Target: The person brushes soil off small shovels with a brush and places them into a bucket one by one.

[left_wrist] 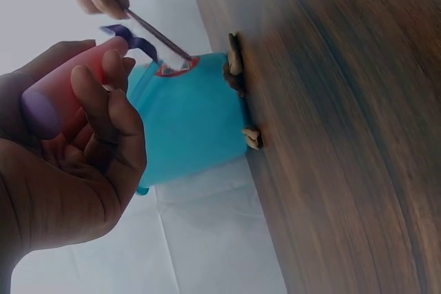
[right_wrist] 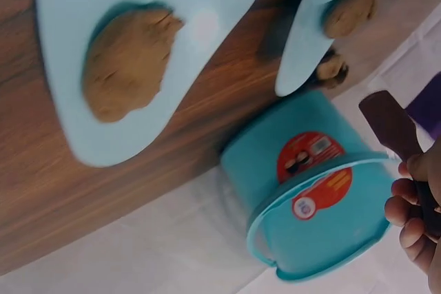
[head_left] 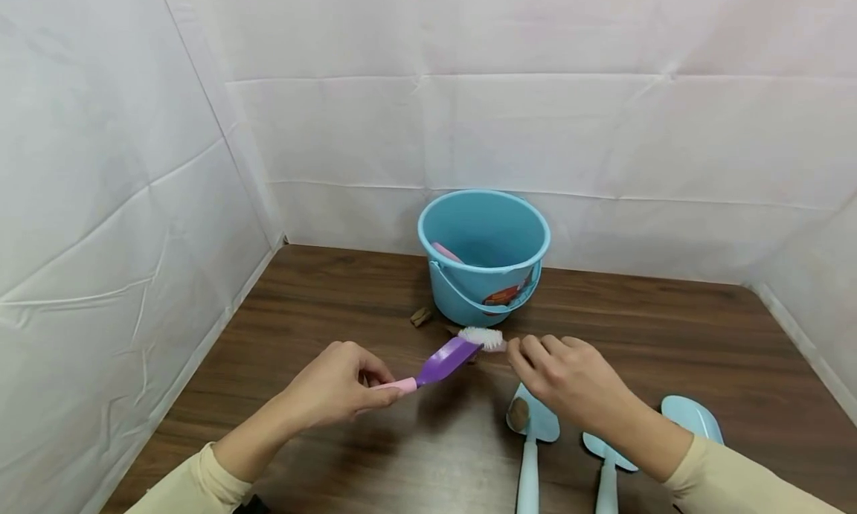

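My left hand (head_left: 338, 384) grips the pink handle of a small trowel (head_left: 445, 360), its purple blade pointing up and right. In the left wrist view the fingers curl round that pink handle (left_wrist: 76, 84). A brush (head_left: 480, 338) with white bristles is pinched in my right hand (head_left: 569, 376). Its bristles overlap the tip of the trowel blade in the head view. From the right wrist, the dark back of the brush (right_wrist: 393, 125) shows, with the fingers round its handle. Both tools are above the table, in front of a blue bucket (head_left: 462, 291).
A pink handle (head_left: 445, 252) leans inside the bucket. Brown lumps (head_left: 420, 317) lie by its base. Light blue shovels stand at the right: one (head_left: 529, 469) bears a brown lump, another (head_left: 692, 417) lies farther right. White cloth walls (head_left: 335, 127) enclose the wooden table (head_left: 321, 283).
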`<state>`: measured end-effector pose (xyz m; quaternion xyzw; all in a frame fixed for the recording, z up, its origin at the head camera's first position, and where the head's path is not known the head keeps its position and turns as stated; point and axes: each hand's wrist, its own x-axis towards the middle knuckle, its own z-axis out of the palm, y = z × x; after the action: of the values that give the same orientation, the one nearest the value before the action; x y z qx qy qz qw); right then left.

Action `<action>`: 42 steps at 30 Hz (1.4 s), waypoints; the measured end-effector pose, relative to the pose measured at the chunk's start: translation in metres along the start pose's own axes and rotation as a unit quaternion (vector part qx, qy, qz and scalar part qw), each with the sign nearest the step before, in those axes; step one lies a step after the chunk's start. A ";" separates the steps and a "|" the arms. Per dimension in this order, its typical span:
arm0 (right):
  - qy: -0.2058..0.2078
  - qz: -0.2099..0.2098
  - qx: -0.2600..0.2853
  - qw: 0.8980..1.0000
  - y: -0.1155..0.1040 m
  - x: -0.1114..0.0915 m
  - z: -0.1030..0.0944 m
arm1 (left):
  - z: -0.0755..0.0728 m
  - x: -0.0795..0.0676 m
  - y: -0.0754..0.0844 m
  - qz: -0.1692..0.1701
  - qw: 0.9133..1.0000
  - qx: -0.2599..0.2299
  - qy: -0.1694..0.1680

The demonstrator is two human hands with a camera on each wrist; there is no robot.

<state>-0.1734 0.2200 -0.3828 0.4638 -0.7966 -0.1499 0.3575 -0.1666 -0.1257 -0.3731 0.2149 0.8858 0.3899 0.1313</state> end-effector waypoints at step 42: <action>-0.027 0.031 0.045 0.998 -0.029 -0.014 -0.010 | -0.074 0.130 0.067 0.023 0.953 0.252 0.165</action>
<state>-0.1442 0.2173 -0.3984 0.4506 -0.8259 -0.1152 0.3187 -0.2910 -0.0696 -0.2825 0.1939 0.9594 0.1866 -0.0839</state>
